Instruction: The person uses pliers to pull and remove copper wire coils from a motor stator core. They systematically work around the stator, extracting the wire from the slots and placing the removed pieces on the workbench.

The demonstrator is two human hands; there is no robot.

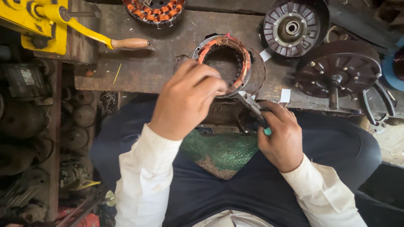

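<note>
A round motor stator [229, 63] with copper-coloured windings stands at the near edge of a worn wooden bench [168, 59]. My left hand [187, 98] rests on its near left rim, fingers curled around it. My right hand [280, 136] grips small pliers [254, 110] with a teal handle tip. The metal jaws point up-left and reach the stator's lower right edge. Thin wires trail from the windings. A green patterned cloth [221, 151] lies on my lap.
A second wound stator [153, 10] sits at the bench's back. Two dark round motor covers [294, 27] [338, 73] lie at the right. A yellow lever tool with a wooden handle [128, 43] reaches in from the left. Old motor parts [25, 122] crowd the floor on the left.
</note>
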